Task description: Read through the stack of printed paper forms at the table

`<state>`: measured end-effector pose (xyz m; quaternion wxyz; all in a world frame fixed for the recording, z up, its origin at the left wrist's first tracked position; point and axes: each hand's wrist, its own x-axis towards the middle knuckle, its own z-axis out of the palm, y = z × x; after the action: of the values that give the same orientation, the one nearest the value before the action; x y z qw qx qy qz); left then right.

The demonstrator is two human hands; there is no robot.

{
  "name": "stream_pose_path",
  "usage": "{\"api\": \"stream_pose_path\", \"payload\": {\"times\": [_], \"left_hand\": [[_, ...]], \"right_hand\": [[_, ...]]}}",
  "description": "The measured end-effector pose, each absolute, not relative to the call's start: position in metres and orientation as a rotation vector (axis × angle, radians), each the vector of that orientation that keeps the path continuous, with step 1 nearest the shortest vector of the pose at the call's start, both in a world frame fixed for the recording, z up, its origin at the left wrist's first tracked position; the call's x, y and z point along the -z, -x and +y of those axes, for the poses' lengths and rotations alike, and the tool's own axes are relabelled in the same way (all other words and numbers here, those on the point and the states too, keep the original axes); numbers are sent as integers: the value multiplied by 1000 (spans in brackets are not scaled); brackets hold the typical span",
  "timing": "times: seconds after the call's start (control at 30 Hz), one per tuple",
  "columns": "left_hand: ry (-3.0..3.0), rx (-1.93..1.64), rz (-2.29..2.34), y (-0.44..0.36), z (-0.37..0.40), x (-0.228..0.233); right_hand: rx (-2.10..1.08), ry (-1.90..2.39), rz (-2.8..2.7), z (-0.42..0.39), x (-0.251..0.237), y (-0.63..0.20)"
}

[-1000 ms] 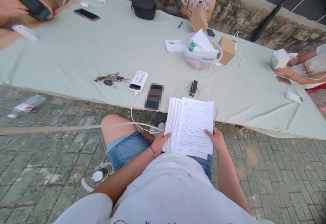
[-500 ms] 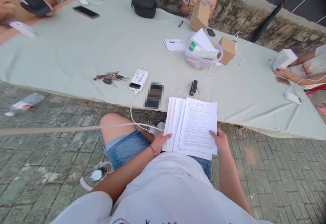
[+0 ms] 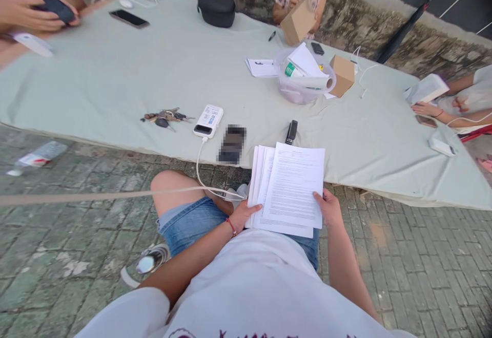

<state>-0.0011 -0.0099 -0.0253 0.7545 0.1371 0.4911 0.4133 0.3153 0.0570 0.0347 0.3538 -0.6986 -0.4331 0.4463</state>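
Over my lap I hold a fanned stack of printed papers (image 3: pixel 292 187). My left hand (image 3: pixel 244 215) grips the stack's lower left corner, thumb on top. My right hand (image 3: pixel 328 209) holds the top sheet at its lower right edge. The sheets reach over the near edge of the table covered in a pale green cloth (image 3: pixel 115 87). Just beyond the papers lie a small black device (image 3: pixel 291 132), a blurred phone (image 3: pixel 232 144) and a white power bank (image 3: pixel 208 121) with a cable running down to my knee.
A bunch of keys (image 3: pixel 165 118) lies left of the power bank. A clear tub (image 3: pixel 303 79) with papers, cardboard boxes (image 3: pixel 343 74), a black case (image 3: pixel 216 7) and a phone (image 3: pixel 128 19) sit farther back. Other people's hands work at the far left (image 3: pixel 23 10), back and right (image 3: pixel 426 108). A plastic bottle (image 3: pixel 36 157) lies on the brick paving.
The top sheet slid right under my right hand, then came back left and slightly up over the stack. The people around the table shifted the boxes and device in their hands.
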Motion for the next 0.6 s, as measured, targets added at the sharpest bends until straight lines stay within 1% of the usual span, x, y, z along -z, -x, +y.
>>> {"api": "stream_pose_path", "payload": {"times": [0.17,0.3,0.43,0.6], "left_hand": [[-264,-898,1062,2,-10,27],[-224,-910,1052,-1,-8,25],[-266,-962,1009,-1,-8,23],[-373,-941,1020,1,-10,28]], "right_hand": [[-1034,1870,-1099,59,-38,-328],[-1055,1854,-1102,54,-39,-328],[-1087,1873,-1168,51,-28,-307],[-896,1965,-1240,54,-11,-287]]}}
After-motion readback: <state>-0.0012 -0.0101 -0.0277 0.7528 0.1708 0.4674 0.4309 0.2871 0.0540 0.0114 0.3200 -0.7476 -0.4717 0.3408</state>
